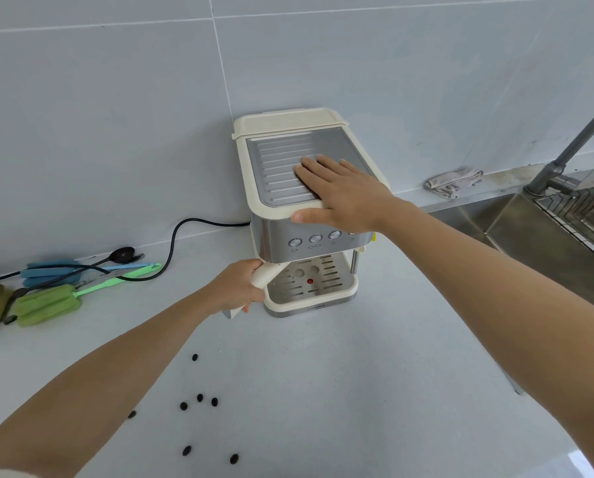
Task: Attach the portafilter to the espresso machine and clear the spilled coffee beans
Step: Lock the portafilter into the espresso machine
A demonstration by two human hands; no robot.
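We are gripping the portafilter [268, 274] handle in our left hand [237, 285], its head hidden under the espresso machine [290, 236]; coffee beans [200, 397] are lying scattered on the counter [357, 391]; our right hand [340, 191] is pressing flat, fingers spread, atop the machine.

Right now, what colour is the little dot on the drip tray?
Red: the dot on the drip tray, head view.

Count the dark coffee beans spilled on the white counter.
7: one alone, three clustered, one beside the left forearm, two nearest. The forearm may hide more.
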